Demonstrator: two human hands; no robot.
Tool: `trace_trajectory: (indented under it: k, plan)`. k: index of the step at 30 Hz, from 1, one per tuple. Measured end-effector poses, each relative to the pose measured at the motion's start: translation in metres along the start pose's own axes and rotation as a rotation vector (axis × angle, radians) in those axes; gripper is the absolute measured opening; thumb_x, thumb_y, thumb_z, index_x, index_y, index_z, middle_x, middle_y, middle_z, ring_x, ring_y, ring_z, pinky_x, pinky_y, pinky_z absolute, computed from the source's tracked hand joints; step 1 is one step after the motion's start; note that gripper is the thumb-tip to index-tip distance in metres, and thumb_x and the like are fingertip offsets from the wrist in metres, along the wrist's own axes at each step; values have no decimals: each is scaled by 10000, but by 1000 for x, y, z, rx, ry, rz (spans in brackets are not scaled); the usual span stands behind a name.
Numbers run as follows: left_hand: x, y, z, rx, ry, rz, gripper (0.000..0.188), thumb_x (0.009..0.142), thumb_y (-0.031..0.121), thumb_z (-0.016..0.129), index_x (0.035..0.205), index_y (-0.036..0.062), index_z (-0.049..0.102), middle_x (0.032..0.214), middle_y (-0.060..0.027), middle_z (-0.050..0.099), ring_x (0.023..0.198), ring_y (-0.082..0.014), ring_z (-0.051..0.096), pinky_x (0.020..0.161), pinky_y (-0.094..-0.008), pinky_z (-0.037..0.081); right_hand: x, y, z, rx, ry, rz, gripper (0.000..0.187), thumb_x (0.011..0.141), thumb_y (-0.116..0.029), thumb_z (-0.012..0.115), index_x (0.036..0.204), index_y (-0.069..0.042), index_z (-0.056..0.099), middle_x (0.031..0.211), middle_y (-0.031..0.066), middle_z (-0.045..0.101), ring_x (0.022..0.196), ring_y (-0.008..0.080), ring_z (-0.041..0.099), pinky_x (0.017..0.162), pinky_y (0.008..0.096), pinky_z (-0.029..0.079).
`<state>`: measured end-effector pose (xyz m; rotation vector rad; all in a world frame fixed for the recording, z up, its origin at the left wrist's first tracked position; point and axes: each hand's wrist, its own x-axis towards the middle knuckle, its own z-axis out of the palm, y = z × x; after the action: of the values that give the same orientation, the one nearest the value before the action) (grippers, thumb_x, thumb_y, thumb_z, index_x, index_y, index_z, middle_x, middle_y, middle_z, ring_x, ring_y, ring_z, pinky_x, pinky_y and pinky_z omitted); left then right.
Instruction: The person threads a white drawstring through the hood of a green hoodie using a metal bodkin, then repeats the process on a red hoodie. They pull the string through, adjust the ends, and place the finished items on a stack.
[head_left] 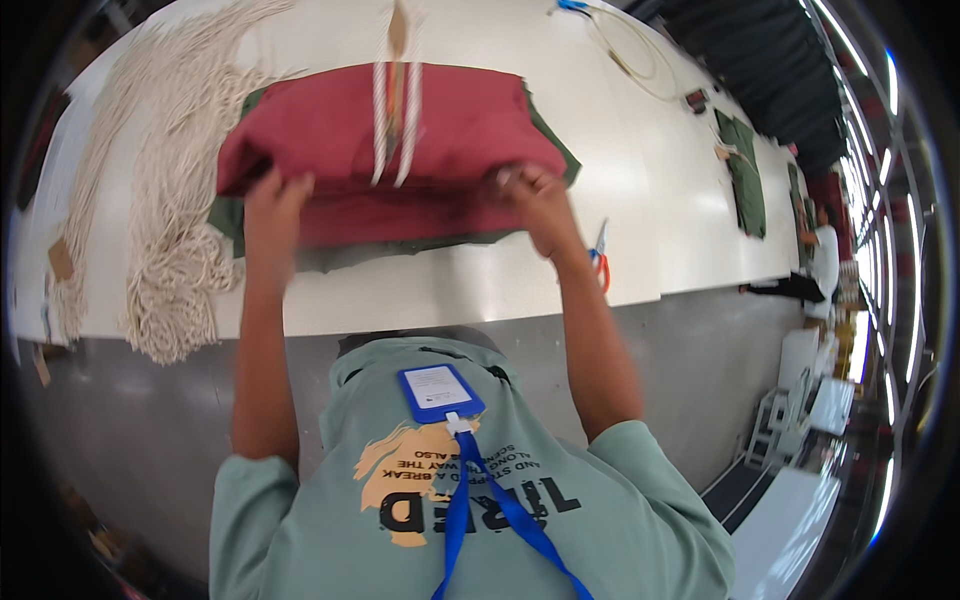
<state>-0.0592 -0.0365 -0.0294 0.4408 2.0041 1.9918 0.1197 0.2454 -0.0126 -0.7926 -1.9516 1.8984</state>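
A folded dark red fabric (420, 120) lies across the table in front of me, with a dark green fabric (548, 128) showing from beneath it at the sides and lower edge. My left hand (274, 205) is closed on the red fabric's near left edge, its fingers partly tucked into the fold. At the near right edge my right hand (540, 205) grips the same fabric, slightly blurred. The near edge is lifted, and more red layers show under it. White cords (410, 125) hang over the middle of the fabric, alongside a brownish pointed strip (398, 30).
Bundles of off-white cords (175, 220) spread over the table's left side. Scissors (601, 262) with orange handles lie right of my right hand. Farther right are a folded green bundle (742, 175) and a thin coiled hose (640, 60). Another person (822, 260) stands at the far right.
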Motion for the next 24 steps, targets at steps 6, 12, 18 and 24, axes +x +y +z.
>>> trace_trajectory:
  k: [6, 12, 18, 24]
  plan:
    - [-103, -76, -21, -25, 116, -594, 287, 950, 217, 643, 1187, 55, 640, 1025, -33, 685, 946, -136, 630, 830, -284, 477, -24, 113, -64, -111, 552, 184, 322, 957, -274, 675, 952, 48, 673, 851, 111, 680, 849, 192, 682, 762, 299, 540]
    - [-100, -72, -30, -15, -59, -576, 300, 988, 244, 601, 1184, 21, 641, 1045, -69, 714, 925, -147, 661, 853, -291, 497, 13, 119, -67, -428, 575, 325, 611, 906, -576, 658, 886, 34, 668, 730, 74, 599, 719, 190, 601, 736, 347, 529]
    - [-98, -76, -25, -76, -23, -550, 282, 1006, 271, 596, 1174, 51, 648, 1021, -50, 716, 914, -121, 669, 831, -259, 508, 19, 81, -49, -95, 424, 539, 532, 885, -554, 700, 973, -35, 625, 814, 40, 613, 664, 170, 596, 604, 363, 524]
    - [-100, -65, 1, -316, -114, -792, 601, 968, 547, 605, 1244, 13, 590, 1092, -164, 692, 984, -232, 684, 859, -341, 545, 28, -9, -23, 259, 332, 209, 300, 975, -285, 647, 1075, -2, 638, 985, 79, 704, 820, 184, 674, 731, 353, 555]
